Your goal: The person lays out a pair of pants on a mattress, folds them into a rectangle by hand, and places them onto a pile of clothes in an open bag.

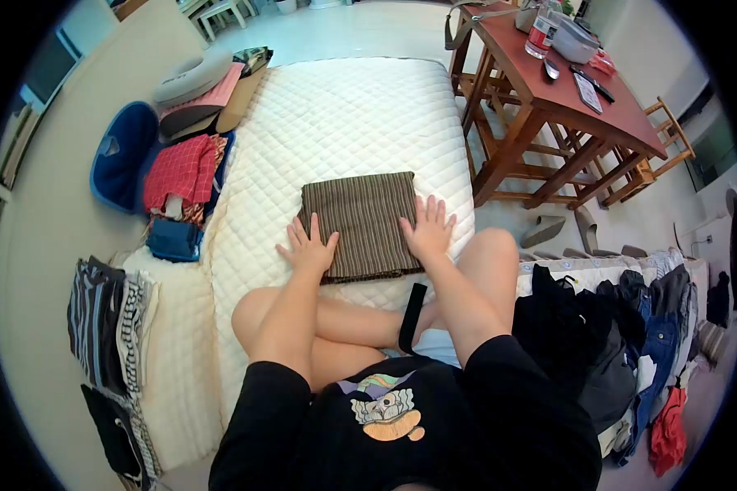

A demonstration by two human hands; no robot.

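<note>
A brown striped cloth (360,225), folded into a rough square, lies flat on the white quilted mattress (352,106) in front of my crossed legs. My left hand (309,245) rests at the cloth's left edge, fingers spread, partly on the cloth and partly on the mattress. At the right edge, my right hand (428,229) lies with its fingers spread, the thumb side touching the cloth. Neither hand grips anything. A black strap (413,319) lies by my legs, below the cloth.
Folded striped clothes (98,323) and a blue container (127,155) beside red checked cloth (180,172) are at the left. A clothes pile (581,335) lies at the right. A red-topped table (532,82) holds a bottle (540,37) and phone (587,92).
</note>
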